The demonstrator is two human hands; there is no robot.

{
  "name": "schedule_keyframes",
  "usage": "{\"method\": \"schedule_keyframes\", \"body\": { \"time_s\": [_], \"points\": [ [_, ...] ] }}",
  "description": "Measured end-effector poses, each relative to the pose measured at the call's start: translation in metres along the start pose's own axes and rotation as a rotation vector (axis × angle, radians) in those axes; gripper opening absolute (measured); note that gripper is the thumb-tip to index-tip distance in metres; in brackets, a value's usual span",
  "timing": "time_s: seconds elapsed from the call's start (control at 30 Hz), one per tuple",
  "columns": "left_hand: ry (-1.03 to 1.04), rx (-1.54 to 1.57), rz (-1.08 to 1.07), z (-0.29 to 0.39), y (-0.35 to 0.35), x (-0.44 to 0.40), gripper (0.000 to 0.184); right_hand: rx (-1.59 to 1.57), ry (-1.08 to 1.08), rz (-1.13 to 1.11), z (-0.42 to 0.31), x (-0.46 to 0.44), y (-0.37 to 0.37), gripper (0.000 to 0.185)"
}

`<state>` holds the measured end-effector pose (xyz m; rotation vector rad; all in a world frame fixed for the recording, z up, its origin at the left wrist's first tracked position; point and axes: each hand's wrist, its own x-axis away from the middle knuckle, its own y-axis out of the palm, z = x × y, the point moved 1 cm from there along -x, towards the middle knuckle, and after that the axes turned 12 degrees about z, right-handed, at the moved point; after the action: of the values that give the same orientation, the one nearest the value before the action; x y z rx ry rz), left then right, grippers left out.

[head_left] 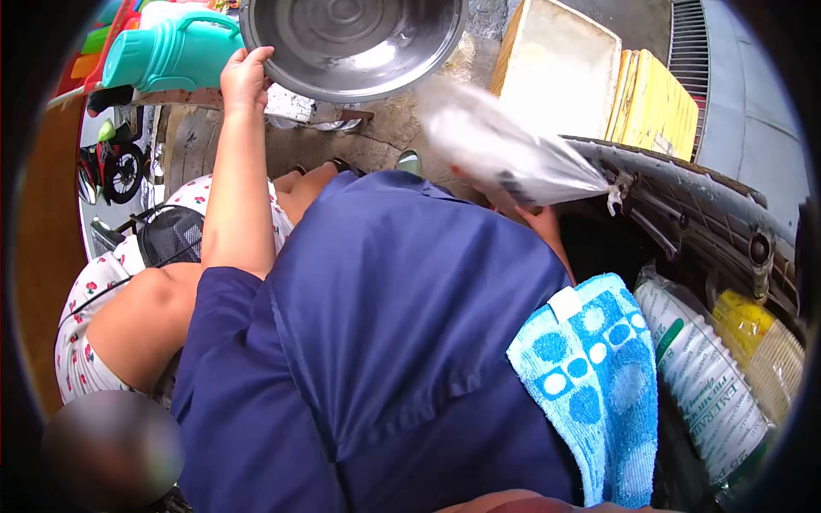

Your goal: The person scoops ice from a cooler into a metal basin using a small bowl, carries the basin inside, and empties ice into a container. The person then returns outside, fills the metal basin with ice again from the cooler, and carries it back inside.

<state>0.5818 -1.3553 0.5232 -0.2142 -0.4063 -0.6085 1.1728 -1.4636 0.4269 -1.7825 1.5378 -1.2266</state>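
My left hand (246, 81) reaches up on the left, its fingers closed on the rim of a large dark grey basin (359, 51). The basin is cut off by the top edge of the view. My right hand (540, 224) is at the lower edge of a clear plastic bag (505, 141); its fingers are mostly hidden behind the bag. The bag is blurred and its narrow end is tied at a metal rail (718, 184). A blue patterned towel (599, 368) hangs over the right side of my navy shirt (402, 299).
Another person (145, 312) in white patterned clothes is close on my left. A turquoise jug (175, 53) stands at the upper left, with a motorbike (120, 171) beyond. Yellowish containers (560, 64) are at the upper right, and wrapped cups (701, 376) lie below the rail.
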Motion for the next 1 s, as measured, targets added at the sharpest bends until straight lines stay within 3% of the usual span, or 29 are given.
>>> {"method": "schedule_keyframes", "body": {
  "time_s": [0.13, 0.3, 0.47, 0.7, 1.0],
  "points": [
    [-0.073, 0.039, -0.031, -0.002, 0.027, -0.010, 0.014, 0.030, 0.001, 0.089, 0.012, 0.000, -0.008, 0.077],
    [-0.176, 0.132, -0.063, -0.004, 0.069, -0.045, 0.018, -0.078, 0.368, -0.026, 0.009, 0.004, -0.012, 0.071],
    [-0.230, 0.141, -0.153, -0.001, 0.124, -0.084, 0.021, 0.005, 0.357, 0.044, -0.014, 0.029, 0.007, 0.060],
    [-0.357, 0.113, -0.235, -0.019, 0.230, -0.190, 0.027, -0.004, 0.484, 0.028, -0.055, -0.031, 0.019, 0.055],
    [-0.433, 0.036, -0.128, -0.019, 0.315, -0.230, 0.011, -0.050, 0.582, 0.041, -0.071, -0.091, -0.003, 0.048]
  ]
}}
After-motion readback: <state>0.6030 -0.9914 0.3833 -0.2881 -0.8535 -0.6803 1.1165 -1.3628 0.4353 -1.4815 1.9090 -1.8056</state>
